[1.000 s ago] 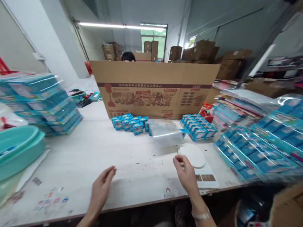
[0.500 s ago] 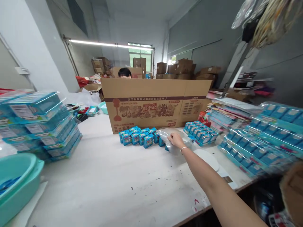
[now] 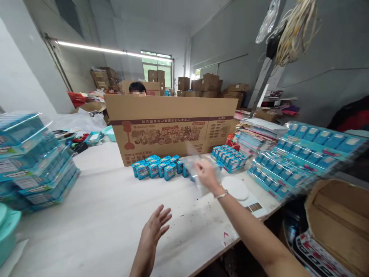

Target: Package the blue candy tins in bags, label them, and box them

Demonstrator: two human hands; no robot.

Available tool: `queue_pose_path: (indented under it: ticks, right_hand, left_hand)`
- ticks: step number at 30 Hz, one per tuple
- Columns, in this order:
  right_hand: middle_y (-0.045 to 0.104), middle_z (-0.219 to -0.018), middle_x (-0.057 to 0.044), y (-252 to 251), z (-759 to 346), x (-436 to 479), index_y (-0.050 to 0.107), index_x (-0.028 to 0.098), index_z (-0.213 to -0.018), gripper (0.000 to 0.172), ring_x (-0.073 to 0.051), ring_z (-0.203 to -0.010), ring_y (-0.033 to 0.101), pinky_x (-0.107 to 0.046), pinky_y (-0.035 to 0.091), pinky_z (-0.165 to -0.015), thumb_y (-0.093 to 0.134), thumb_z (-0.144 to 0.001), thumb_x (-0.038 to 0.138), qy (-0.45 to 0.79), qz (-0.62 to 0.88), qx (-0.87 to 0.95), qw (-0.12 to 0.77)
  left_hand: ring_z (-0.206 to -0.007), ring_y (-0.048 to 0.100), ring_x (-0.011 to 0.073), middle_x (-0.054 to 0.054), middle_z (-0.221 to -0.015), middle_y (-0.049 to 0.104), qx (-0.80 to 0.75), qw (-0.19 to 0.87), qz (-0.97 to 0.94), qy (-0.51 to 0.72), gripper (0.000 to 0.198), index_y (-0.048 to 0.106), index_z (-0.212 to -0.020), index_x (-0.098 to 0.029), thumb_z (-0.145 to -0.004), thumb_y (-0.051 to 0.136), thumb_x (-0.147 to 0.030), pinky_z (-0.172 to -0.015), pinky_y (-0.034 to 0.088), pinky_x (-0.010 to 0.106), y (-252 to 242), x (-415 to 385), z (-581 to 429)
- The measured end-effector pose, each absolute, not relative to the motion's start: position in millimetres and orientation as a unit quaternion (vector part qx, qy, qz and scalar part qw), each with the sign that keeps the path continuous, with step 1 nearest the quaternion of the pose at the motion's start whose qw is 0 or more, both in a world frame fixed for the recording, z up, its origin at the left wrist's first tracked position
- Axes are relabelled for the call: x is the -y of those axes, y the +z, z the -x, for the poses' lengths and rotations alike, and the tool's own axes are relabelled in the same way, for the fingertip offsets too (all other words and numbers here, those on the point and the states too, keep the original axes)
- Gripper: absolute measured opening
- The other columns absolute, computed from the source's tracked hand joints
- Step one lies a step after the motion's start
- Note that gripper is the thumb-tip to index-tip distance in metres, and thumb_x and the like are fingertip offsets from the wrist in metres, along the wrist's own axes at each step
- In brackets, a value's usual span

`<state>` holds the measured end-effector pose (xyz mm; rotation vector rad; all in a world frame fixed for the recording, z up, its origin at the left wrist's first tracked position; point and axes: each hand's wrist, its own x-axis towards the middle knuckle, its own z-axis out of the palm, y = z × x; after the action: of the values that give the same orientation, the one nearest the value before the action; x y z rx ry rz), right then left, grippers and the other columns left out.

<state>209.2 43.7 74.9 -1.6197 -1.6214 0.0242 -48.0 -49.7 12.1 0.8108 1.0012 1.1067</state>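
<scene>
My right hand [image 3: 206, 175] is closed on a clear plastic bag [image 3: 198, 188], blurred by motion, above the table's right half. Behind the bag some small blue boxes are partly hidden. To its left stand several small blue boxes [image 3: 155, 168] in rows on the white table [image 3: 106, 215]. My left hand [image 3: 157, 224] hangs over the table nearer to me, fingers spread, holding nothing. Just right of the bag lies a white scale with a round plate [image 3: 235, 188].
Behind the boxes a large brown carton [image 3: 170, 130] stands upright, with a person's head [image 3: 137, 88] beyond it. Wrapped blue trays [image 3: 40, 165] are stacked at left, more wrapped trays [image 3: 284, 165] at right. A teal basin [image 3: 8, 231] sits at the left edge, an open carton [image 3: 340, 223] at lower right.
My left hand has come into view from below, fingers spread. My right hand has drawn the plastic bag slightly towards me. The camera has turned right.
</scene>
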Motion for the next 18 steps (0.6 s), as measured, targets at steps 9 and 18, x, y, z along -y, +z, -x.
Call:
queue_pose_path:
  ticks: [9,18]
  right_hand:
    - [0.070,-0.096,-0.006,3,-202,43,0.065,0.024,-0.100,0.024,-0.022,-0.092,0.062,-0.033,0.046,-0.084,0.063,-0.087,0.044,0.066,0.569,0.697,0.432]
    - [0.053,-0.134,-0.024,-7,-455,-48,0.044,0.010,-0.129,0.084,-0.040,-0.131,0.045,-0.050,0.033,-0.109,0.077,-0.057,0.039,0.083,0.803,0.292,0.513]
  left_hand:
    - [-0.061,0.068,0.0179,0.005,-0.072,0.071,-0.586,0.616,-0.296,0.436,0.043,0.062,-0.102,-0.013,-0.062,0.077,-0.018,-0.058,0.053,0.027,-18,-3,14]
    - [-0.096,0.069,0.0426,0.011,-0.090,0.074,-0.756,0.271,-0.497,0.327,0.070,0.058,-0.115,-0.018,-0.055,0.063,-0.054,-0.083,0.055,0.052,-55,-57,60]
